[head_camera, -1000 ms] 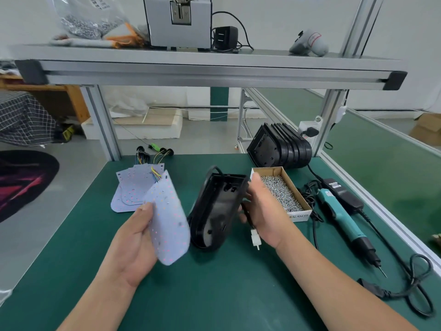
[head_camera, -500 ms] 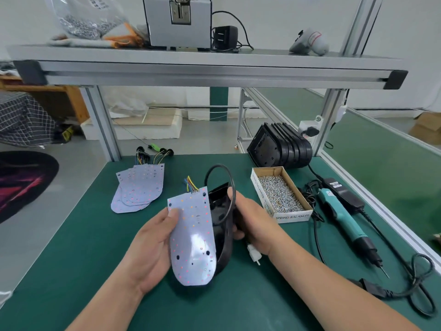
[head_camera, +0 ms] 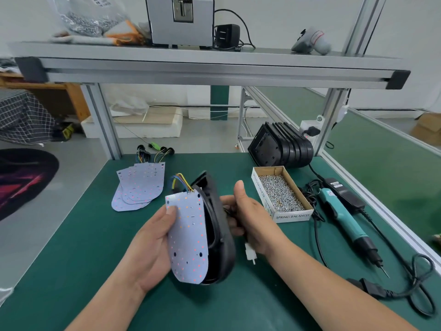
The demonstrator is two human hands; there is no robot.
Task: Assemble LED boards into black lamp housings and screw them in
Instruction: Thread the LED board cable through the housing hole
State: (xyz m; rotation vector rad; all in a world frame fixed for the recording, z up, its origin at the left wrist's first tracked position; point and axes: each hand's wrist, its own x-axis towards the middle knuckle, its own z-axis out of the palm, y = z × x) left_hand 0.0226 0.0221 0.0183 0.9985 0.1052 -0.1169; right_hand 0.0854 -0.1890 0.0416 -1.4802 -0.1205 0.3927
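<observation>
Pinching LED board [head_camera: 187, 235] in left hand [head_camera: 152, 247]; gripping black housing [head_camera: 219, 237] in right hand [head_camera: 248, 218], edges touching, hovering above open green mat [head_camera: 95, 271].

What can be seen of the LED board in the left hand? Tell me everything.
The LED board is a thin, pale lilac sheet, straight at the top and rounded at the bottom, dotted with small red and orange points and a few dark holes. Coloured wires leave its top edge. The left hand holds it upright against the open black housing.
</observation>
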